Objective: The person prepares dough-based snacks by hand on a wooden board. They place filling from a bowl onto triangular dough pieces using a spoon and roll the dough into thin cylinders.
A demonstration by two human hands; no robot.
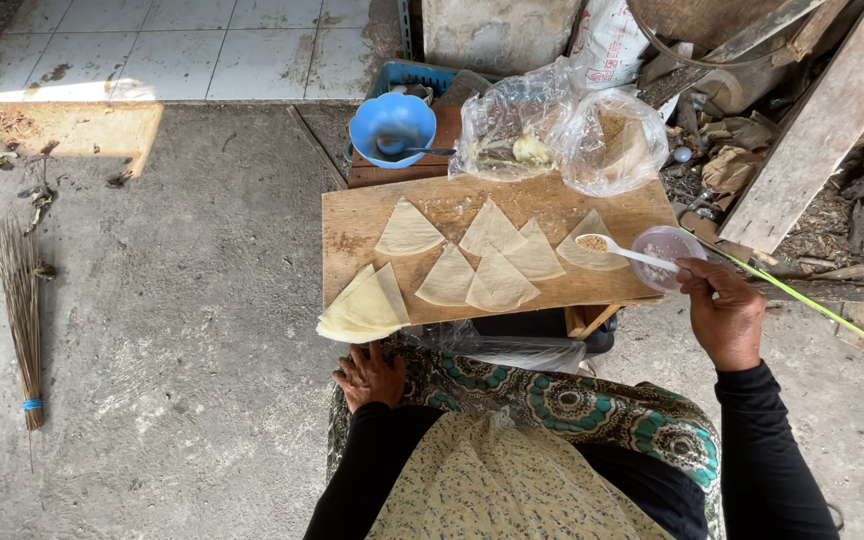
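My right hand (724, 318) grips a white spoon (617, 249) of filling above the rightmost wrapper (592, 254) on the board (352, 225). My left hand (370, 377) rests loosely curled on my lap, holding nothing. If the spoon tilts, I think filling may spill beside the wrapper.

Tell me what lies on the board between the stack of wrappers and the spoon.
In the head view, five single triangular wrappers lie spread on the board between the stack and the spoon, which the right hand holds.
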